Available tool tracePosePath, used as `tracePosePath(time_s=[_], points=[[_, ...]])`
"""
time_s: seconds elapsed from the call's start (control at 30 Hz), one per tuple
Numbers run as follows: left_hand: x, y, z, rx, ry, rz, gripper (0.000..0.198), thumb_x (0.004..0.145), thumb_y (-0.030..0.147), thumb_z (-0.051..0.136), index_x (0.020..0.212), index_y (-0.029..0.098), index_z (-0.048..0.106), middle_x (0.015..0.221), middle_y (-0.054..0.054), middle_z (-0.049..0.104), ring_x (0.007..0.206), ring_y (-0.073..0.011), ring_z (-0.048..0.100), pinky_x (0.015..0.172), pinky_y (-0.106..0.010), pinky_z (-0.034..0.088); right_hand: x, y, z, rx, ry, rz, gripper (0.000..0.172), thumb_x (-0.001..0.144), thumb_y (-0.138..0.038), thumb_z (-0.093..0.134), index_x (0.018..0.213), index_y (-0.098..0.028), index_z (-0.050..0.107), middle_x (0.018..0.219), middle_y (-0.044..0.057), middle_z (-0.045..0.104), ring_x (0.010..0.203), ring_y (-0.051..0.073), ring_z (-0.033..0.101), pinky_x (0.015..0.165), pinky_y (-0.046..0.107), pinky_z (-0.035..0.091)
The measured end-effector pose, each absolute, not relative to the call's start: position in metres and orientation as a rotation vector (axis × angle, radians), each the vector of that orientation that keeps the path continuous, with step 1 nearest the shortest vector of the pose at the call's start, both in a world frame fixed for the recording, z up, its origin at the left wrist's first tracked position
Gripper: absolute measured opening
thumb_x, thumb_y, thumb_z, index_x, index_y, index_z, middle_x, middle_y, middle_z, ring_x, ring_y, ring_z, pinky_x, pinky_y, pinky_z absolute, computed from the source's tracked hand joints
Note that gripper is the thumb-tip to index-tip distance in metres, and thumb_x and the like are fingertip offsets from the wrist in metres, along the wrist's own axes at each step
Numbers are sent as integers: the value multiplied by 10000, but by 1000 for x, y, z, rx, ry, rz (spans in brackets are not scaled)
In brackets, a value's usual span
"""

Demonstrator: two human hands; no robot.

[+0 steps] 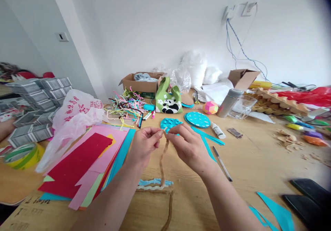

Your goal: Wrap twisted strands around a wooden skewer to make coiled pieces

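A light-brown pipe cleaner (162, 162) hangs down toward the table from my fingertips. My left hand (145, 144) pinches its upper end between thumb and forefinger. Right beside it, my right hand (190, 148) has its thumb and fingers closed on the same end. Below my hands, blue pipe cleaners (155, 181) and a wavy white pipe cleaner (152, 188) lie on the wooden table (144, 210), partly hidden by my left forearm. Just beyond my fingertips is a blue paper piece with scalloped marks (169, 123).
Stacked coloured paper (80, 165) lies on the left, near a plastic bag (74, 120). At the back are a pile of pipe cleaners (126, 103), a green panda bag (168, 101) and a cardboard box (141, 85). A pen (222, 163), glue bottle (218, 131) and grey bottle (230, 103) stand or lie rightward.
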State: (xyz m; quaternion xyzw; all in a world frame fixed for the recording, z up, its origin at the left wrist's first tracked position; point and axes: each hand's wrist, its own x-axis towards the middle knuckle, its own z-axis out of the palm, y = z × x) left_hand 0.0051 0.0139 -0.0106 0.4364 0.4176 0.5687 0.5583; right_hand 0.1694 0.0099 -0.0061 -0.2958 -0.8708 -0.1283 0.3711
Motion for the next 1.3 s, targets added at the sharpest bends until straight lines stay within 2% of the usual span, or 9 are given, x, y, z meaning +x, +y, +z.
tracePosePath(time_s=[0.17, 0.3, 0.43, 0.6, 0.9, 1.13, 1.23, 1.3], points=[[10, 14, -24, 1333, 1069, 1482, 255, 677, 388, 729, 722, 141, 688, 650, -33, 618, 581, -117, 535, 507, -219, 402, 169, 11, -6, -716, -2231, -308, 255, 899, -66, 468, 1012, -217, 639, 957, 64, 667, 962, 233, 499, 830, 400, 405], [14, 12, -23, 1579, 1133, 1512, 144, 745, 285, 657, 695, 151, 680, 679, -25, 590, 626, -125, 539, 558, -227, 415, 171, 16, -5, -708, -2087, -135, 183, 887, -102, 522, 918, -224, 655, 888, 58, 636, 924, 219, 504, 820, 390, 408], [16, 12, -21, 1710, 1216, 1427, 116, 748, 167, 601, 643, 147, 645, 642, -9, 561, 602, -116, 513, 558, -223, 392, 173, 24, -8, -797, -2027, 260, 123, 883, -184, 568, 770, -194, 615, 802, 42, 593, 830, 187, 533, 763, 346, 426], [18, 16, -28, 1704, 1215, 1316, 102, 749, 163, 593, 669, 135, 650, 638, -4, 546, 572, -105, 480, 535, -218, 369, 175, 31, -11, -945, -1885, 787, 59, 827, -229, 628, 812, -177, 604, 790, 18, 618, 775, 158, 571, 718, 296, 442], [17, 15, -27, 1564, 1113, 1260, 68, 715, 178, 615, 700, 140, 669, 674, -9, 560, 600, -110, 510, 577, -233, 412, 176, 36, -16, -1017, -1721, 1061, 200, 757, -324, 652, 830, -149, 588, 709, 6, 584, 633, 125, 518, 569, 254, 391], [22, 16, -29, 1287, 1086, 1325, 72, 654, 207, 677, 645, 139, 654, 563, 23, 533, 499, -86, 472, 481, -215, 357, 164, 35, -20, -1019, -1525, 1056, 316, 704, -331, 715, 921, -147, 576, 686, -17, 556, 620, 116, 517, 570, 249, 400], [24, 18, -32, 1075, 1026, 1388, 127, 619, 228, 711, 687, 138, 654, 558, 16, 578, 497, -93, 496, 463, -209, 358, 158, 36, -23, -1040, -1426, 1119, 368, 679, -424, 747, 849, -141, 585, 670, -3, 590, 615, 124, 549, 582, 256, 425], [25, 20, -34, 1000, 988, 1434, 150, 595, 219, 735, 694, 134, 661, 604, 1, 622, 549, -101, 536, 523, -219, 414, 154, 36, -26, -1067, -1393, 1208, 388, 694, -491, 725, 762, -133, 591, 649, 15, 607, 609, 133, 573, 596, 269, 452]])
